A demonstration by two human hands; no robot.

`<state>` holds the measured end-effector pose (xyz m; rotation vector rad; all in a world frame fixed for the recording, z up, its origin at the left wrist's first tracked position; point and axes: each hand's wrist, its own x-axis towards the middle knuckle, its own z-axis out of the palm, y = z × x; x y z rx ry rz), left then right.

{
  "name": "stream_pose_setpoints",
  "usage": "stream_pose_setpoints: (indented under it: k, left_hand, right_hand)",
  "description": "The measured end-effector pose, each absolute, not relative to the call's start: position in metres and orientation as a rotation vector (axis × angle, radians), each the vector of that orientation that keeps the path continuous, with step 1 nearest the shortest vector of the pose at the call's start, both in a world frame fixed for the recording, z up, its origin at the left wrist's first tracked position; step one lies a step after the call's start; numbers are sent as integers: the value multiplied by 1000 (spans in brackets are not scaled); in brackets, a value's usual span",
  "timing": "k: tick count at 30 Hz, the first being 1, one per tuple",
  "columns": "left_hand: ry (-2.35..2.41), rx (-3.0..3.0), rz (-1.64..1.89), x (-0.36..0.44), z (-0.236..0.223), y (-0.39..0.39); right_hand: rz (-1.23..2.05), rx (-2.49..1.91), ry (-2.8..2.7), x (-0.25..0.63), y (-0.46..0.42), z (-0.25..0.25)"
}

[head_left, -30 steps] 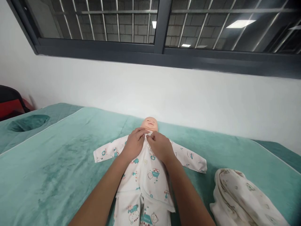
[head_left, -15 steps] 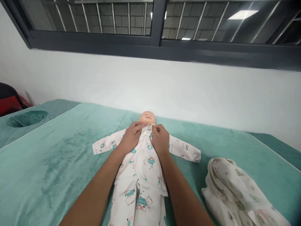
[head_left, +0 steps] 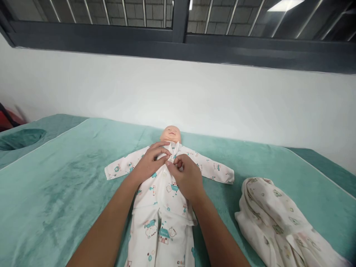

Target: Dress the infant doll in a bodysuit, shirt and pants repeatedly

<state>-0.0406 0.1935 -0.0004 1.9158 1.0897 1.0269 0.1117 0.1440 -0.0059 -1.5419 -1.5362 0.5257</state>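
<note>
A baby doll (head_left: 170, 134) lies on its back, head toward the wall, sleeves spread to both sides. It wears a white printed jacket (head_left: 172, 191) and matching trousers (head_left: 164, 237). At the upper chest, my left hand (head_left: 152, 159) pinches the jacket's front edge between thumb and fingers. Close beside it, my right hand (head_left: 187, 176) has thumb and forefinger pressed together on the same front opening, just below the collar. The fingertips cover the fastening there, so whether it is closed cannot be seen.
A folded white printed cloth (head_left: 278, 222) lies to the right of the doll. The green bed cover (head_left: 69, 185) stretches under everything, with a round hole (head_left: 22, 139) at the far left. Behind are a white wall (head_left: 194, 96) and a dark-framed window (head_left: 179, 22).
Both hands have shifted from the collar a little down the jacket's front. My right hand has turned inward toward my left, and the collar now shows. The view has tilted slightly downward.
</note>
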Motion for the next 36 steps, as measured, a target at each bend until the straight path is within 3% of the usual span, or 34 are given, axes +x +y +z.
stream_pose_setpoints:
  k: [6, 21, 36]
  left_hand:
    - [1062, 1894, 1048, -42, -5, 196]
    - [1069, 1858, 1005, -45, -3, 196]
    - [1063, 1903, 936, -46, 1, 190]
  right_hand:
    - [414, -1741, -1761, 108, 151, 6]
    - [702, -1385, -1733, 127, 159, -3]
    - [773, -1406, -1494, 123, 165, -13]
